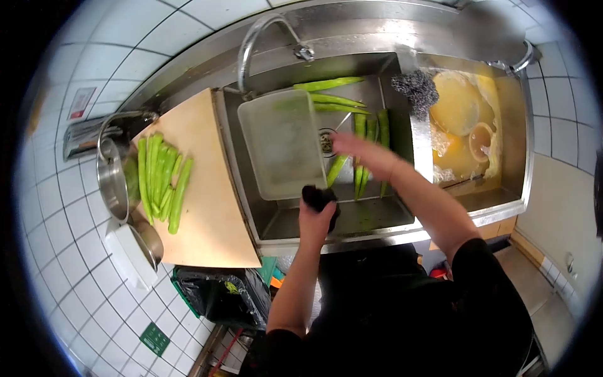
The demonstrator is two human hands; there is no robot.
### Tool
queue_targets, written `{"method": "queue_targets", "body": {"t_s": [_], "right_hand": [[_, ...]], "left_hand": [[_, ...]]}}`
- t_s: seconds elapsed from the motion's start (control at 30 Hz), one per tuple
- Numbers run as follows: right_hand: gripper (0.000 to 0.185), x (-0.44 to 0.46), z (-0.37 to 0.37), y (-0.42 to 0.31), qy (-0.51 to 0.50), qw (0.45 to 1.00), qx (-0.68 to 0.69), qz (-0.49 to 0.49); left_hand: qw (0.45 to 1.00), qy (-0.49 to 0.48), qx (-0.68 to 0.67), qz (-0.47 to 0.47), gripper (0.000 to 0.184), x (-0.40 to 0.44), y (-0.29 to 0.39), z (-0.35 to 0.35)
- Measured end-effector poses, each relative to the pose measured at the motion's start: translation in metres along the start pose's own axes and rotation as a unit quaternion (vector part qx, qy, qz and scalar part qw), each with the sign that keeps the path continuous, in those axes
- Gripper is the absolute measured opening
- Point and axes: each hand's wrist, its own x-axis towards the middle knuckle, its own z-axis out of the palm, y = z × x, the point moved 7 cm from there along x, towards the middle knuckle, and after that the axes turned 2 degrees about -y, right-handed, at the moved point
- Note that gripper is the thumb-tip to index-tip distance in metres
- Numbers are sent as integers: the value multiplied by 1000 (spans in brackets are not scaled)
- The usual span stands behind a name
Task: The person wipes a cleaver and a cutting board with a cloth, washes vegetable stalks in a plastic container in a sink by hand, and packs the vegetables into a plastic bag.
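In the sink's left basin (370, 217), my left hand (316, 221) is closed around a black, soft-looking thing (318, 196), possibly a cloth; its kind is unclear. It is beside the near right corner of a translucent plastic tub (276, 147). My right hand (364, 152) reaches over the basin near the drain (326, 141), its fingers smeared by motion. Long green stalks (384, 135) lie on the basin floor below and around it. More stalks (330, 83) lie along the back of the basin, partly hidden behind the tub.
A wooden board (204, 207) on the left bears several green stalks (157, 176). The right basin (514, 119) holds cloudy yellow water with bowls. A metal scouring pad (416, 91) sits on the divider. The faucet (245, 53) arches behind. A black-lined bin (217, 295) stands below the board.
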Motion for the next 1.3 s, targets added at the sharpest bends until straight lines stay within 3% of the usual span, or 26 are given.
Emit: {"method": "queue_targets", "body": {"t_s": [0.07, 0.17, 0.23, 0.3, 0.37, 0.4, 0.47, 0.57, 0.6, 0.67, 0.73, 0.83, 0.9, 1.0, 1.07, 1.13, 1.2, 1.23, 1.3], "right_hand": [[69, -13, 17, 46, -49, 998, -26, 4], [64, 2, -9, 101, 33, 980, 194, -22], [46, 16, -39, 121, 73, 947, 314, 0], [38, 26, -54, 119, 122, 916, 381, -23], [36, 43, -69, 121, 149, 893, 422, -57], [35, 52, -76, 121, 153, 884, 436, -73], [34, 69, -84, 120, 161, 869, 458, -96], [34, 94, -88, 120, 162, 846, 492, -123], [33, 100, -87, 120, 158, 840, 505, -119], [32, 110, -83, 117, 146, 828, 530, -108], [38, 128, -84, 123, 139, 830, 531, -101], [37, 143, -73, 109, 98, 825, 547, -106], [37, 146, -70, 99, 73, 813, 566, -115], [38, 148, -74, 92, 86, 820, 553, -121], [39, 148, -81, 95, 119, 843, 501, -157], [42, 148, -89, 103, 141, 873, 443, -148], [41, 144, -93, 102, 185, 887, 396, -147], [44, 143, -93, 104, 222, 897, 370, -101], [44, 138, -92, 91, 252, 912, 296, -131]], "left_hand": [[986, -47, 66, 145, 71, 21, 35, 41], [929, -141, 247, 237, 96, 42, 42, 74], [937, -89, 291, 172, 95, 87, 10, 49], [985, -1, 143, 92, 88, 131, -17, -5], [987, 157, -12, 42, 73, 151, -17, -64], [966, 252, 7, 47, 66, 154, -7, -86], [940, 320, -113, 32, 49, 187, -33, -131], [943, 322, -88, -11, 37, 215, -40, -128], [961, 201, -189, -16, 35, 232, -44, -109], [925, -46, -377, -26, 32, 248, -38, -68], [916, -264, -302, 5, 32, 213, 19, -9], [973, -151, -172, 10, 38, 168, 65, 20], [996, -19, -65, 65, 40, 174, 64, -7], [972, 190, 102, 90, 45, 196, 36, -77], [941, 288, 123, 129, 41, 236, -13, -141], [957, 274, 6, 93, 38, 246, -31, -145], [959, 136, -250, -15, 35, 264, -46, -118], [963, 49, -265, -24, 34, 260, -30, -93], [948, -125, -289, -38, 31, 230, 15, -28]]}}
